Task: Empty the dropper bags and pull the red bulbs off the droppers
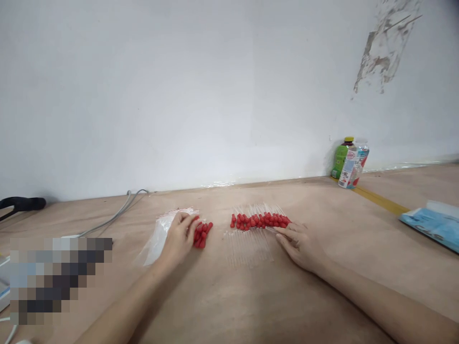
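Note:
My left hand point(181, 239) rests on a clear zip bag point(158, 236) with a red seal strip, fingers curled over a small bunch of red-capped droppers point(203, 234) at the bag's mouth. My right hand point(299, 243) lies on the wooden table point(251, 301), fingers stretched towards a row of several red-capped clear droppers point(260, 220), its fingertips touching the right end of the row. More clear tubes point(249, 248) lie just in front of that row.
Two drink bottles point(349, 162) stand against the white wall at the back right. A blue tissue pack point(432, 224) lies at the right edge. Grey cables point(114, 215) run along the back left. A blurred patch covers the left.

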